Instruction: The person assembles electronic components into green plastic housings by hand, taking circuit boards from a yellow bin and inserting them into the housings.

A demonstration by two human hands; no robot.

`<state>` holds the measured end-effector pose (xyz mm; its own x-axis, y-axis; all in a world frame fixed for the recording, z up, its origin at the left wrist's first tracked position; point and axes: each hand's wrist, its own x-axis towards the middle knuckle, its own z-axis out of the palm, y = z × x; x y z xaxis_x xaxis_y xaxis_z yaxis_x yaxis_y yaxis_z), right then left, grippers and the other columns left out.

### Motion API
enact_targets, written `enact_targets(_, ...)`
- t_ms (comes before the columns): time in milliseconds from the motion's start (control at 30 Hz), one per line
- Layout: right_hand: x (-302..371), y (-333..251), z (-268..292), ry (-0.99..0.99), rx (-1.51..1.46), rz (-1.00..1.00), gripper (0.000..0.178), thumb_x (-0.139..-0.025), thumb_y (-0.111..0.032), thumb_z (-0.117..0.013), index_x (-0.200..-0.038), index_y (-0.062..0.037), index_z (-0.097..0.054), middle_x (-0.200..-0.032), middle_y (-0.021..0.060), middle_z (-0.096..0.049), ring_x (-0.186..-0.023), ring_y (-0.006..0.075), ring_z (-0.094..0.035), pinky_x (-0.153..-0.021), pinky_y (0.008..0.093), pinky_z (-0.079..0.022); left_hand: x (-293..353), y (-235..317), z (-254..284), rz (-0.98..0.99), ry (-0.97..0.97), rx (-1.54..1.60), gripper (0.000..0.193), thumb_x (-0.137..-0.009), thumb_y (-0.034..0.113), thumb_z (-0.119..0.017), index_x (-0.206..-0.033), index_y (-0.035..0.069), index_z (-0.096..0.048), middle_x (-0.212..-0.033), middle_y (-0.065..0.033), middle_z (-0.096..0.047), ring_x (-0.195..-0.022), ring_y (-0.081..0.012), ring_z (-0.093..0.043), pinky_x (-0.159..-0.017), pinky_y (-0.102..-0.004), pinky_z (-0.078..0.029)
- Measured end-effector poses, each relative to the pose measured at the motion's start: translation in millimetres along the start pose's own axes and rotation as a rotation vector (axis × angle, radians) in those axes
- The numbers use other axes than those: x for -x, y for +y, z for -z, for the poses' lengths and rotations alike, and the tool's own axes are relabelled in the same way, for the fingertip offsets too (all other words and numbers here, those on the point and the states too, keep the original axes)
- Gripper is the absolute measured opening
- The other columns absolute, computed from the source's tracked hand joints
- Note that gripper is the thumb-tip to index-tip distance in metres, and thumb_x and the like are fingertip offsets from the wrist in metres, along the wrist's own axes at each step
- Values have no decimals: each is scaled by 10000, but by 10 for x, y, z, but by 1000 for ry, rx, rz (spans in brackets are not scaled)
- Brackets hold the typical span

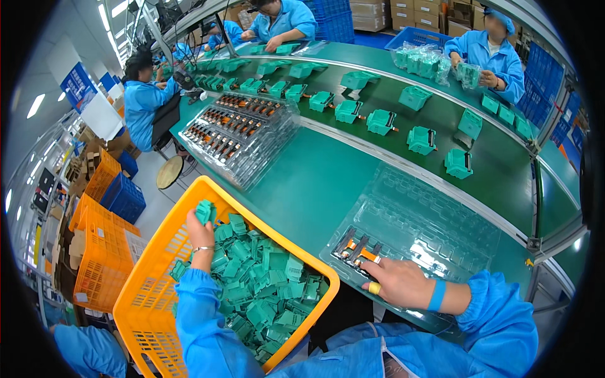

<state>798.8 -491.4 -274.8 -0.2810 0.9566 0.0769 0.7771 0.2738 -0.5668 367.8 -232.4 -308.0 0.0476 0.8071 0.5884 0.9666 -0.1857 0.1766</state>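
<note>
My left hand (pixel 201 236) grips a green plastic housing (pixel 205 212) above the far left side of a yellow crate. That yellow crate (pixel 157 217) is full of loose green plastic housings (pixel 258 277). On the right, my right hand (pixel 406 285) reaches over a clear plastic tray (pixel 416 208), with its fingers closed at the end of a black-and-orange part (pixel 367 254). A few similar small parts lie beside it in the tray's near left corner. The fingertips partly hide what they grip. A yellow cover sits on one finger.
A green conveyor belt (pixel 441 129) carries rows of green housings beyond a metal rail. Stacked clear trays (pixel 233 126) hold black-and-orange parts at the far left of the table. Co-workers in blue sit around the line; one person (pixel 488 57) handles bagged green parts. Orange crates (pixel 104 252) stand at left.
</note>
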Motion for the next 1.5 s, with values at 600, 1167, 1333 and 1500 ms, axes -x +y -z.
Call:
enact_targets(600, 47, 159, 12, -11, 16, 74, 370, -879, -394, -513, -989, -44, -464, -604, 193, -579, -600, 384, -598, -539, 485, -453, 826, 2391, 1327, 680, -673, 1723, 458, -835, 35, -543, -1274, 41, -411, -1177, -117, -541, -1047, -257, -562, -861, -446, -480)
enact_targets(1167, 151, 372, 585, -134, -347, -46, 550, -712, -71, -508, -1260, -113, -483, -828, 212, -626, -808, 379, -600, -728, 454, -462, 776, 2982, 1051, 1144, -573, 1824, 291, -806, 90, -567, -1094, 75, -527, -1013, -96, -609, -917, -247, -573, -833, -413, -437)
enact_targets(1333, 482, 594, 833, -225, -1176, -349, 524, -866, -36, -448, -1367, -47, -297, -1017, 158, -595, -869, 276, -638, -795, 353, -527, 777, 3112, 935, 1030, -804, 1844, 297, -798, 29, -562, -1088, 72, -514, -1040, -113, -592, -913, -274, -571, -805, -423, -500)
enact_targets(1500, 790, 555, 897, -50, -1852, -323, 304, -934, -87, -461, -1223, -6, -420, -1072, 158, -553, -980, 297, -600, -803, 374, -538, 861, 3582, 878, 1119, -985, 1724, 257, -806, -14, -519, -1051, 56, -492, -987, -130, -577, -904, -297, -577, -871, -512, -479)
